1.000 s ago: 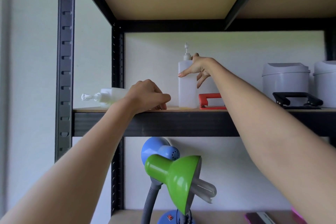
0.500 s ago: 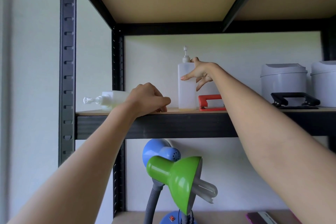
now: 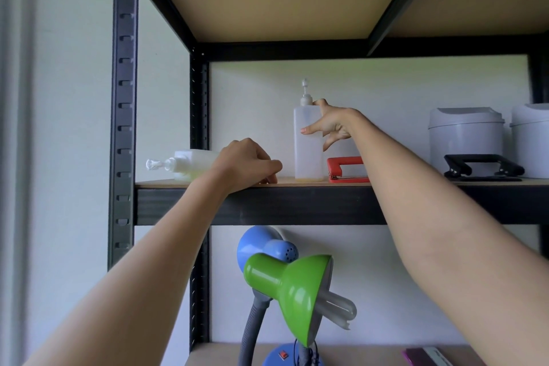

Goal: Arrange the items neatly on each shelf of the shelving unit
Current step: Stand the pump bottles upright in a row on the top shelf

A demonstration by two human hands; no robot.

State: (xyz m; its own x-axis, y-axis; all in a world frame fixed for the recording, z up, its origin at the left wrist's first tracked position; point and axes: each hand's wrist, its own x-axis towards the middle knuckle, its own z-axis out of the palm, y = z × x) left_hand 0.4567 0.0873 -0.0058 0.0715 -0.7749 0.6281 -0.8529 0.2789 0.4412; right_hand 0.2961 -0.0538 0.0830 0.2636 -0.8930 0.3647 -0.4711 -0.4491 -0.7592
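**Right hand on upright bottle, left hand resting at shelf front edge**

Middle shelf (image 3: 297,205), black frame, wood board. Upright pump bottle (image 3: 307,148) stands mid-shelf, toward the back, nearly empty with a thin yellowish layer at the bottom. Right hand (image 3: 329,126) is at its right side near the shoulder: thumb lies across the bottle front, index wraps over the top corner by the pump, other fingers curled loose beside it. Looks like a pinch grip on the bottle.

Left hand (image 3: 246,163) sits at the shelf's front edge, left of the upright bottle, fingers curled under, knuckles up. Cannot tell if it holds anything. Second pump bottle (image 3: 190,165) lies on its side just behind and left of that hand, nozzle pointing at the left post; hand covers its base end, contact unclear.

Red hole punch (image 3: 346,171) just right of the upright bottle, under the right wrist. Black hole punch (image 3: 482,168) further right, in front of two grey lidded bins (image 3: 466,134).

Lower shelf: green desk lamp (image 3: 292,291) in front of blue desk lamp (image 3: 261,246).
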